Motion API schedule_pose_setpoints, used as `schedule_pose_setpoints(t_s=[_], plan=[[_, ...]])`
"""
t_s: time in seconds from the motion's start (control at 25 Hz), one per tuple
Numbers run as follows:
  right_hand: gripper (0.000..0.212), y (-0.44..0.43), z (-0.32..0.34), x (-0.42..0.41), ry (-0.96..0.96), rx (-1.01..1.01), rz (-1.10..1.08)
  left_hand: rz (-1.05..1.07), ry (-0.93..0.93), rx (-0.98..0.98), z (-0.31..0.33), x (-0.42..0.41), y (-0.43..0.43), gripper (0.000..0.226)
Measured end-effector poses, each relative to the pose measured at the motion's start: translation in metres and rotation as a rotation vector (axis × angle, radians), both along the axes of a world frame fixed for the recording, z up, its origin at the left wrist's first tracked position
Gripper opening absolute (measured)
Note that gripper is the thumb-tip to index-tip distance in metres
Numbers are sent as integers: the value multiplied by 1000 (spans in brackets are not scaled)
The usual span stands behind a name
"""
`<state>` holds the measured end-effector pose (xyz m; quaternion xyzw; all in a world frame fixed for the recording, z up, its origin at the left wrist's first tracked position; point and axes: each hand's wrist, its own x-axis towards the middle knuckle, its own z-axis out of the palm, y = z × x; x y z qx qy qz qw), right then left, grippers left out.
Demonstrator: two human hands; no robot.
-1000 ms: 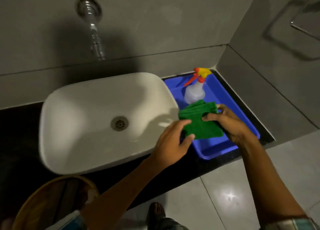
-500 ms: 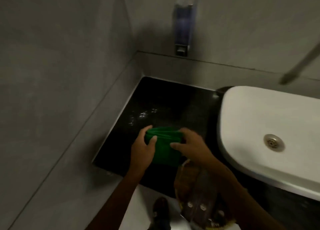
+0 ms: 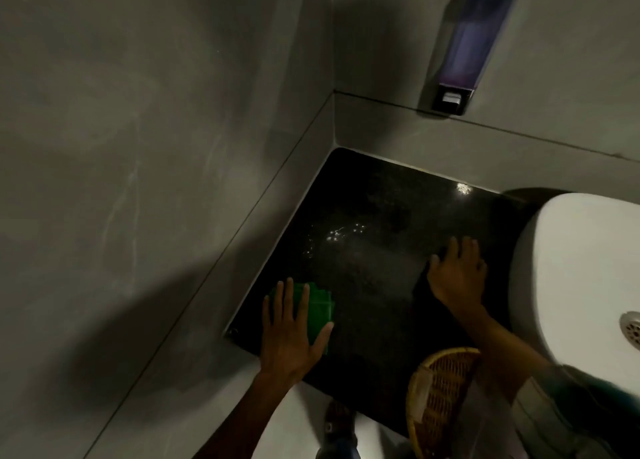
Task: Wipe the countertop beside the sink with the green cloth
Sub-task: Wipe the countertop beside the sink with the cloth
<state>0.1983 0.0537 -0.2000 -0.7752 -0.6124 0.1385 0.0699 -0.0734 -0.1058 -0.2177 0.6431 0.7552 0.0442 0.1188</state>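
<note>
The folded green cloth (image 3: 320,308) lies on the black countertop (image 3: 381,250) near its front left corner, by the grey wall. My left hand (image 3: 289,334) presses flat on the cloth with fingers spread, covering most of it. Fingers apart, my right hand (image 3: 457,271) rests flat on the bare countertop, close to the white sink (image 3: 571,268) at the right. Small wet spots glint on the counter between the hands and the back wall.
A soap dispenser (image 3: 464,46) hangs on the back wall above the counter. A woven basket (image 3: 440,399) stands below the counter's front edge at the lower right. Grey walls close the counter at the left and back. My foot (image 3: 341,424) shows on the pale floor.
One second ago both hands held the cloth over a blue tray right of the sink. The view swung left; the cloth now lies on the counter under my left hand, and my right hand let go.
</note>
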Motion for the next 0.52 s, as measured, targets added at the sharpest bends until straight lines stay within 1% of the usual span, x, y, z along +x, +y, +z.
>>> schedule_pose_setpoints(t_s=[0.08,0.12,0.28,0.36,0.44,0.52], plan=[[64,10,-17,20,-24,-150,-39,35,21,21,-9,2,21,85],[65,10,-26,22,-30,-150,-46,52,22,42,-10,3,37,83],[60,1,-39,15,-122,87,-53,196,28,97,-12,14,121,80],[62,1,-42,16,-141,115,-66,237,8,112,-11,27,166,80],[62,3,-42,17,-144,115,-82,214,-18,118,-10,48,205,80],[62,2,-41,16,-154,131,-77,108,-13,123,-8,75,228,78]])
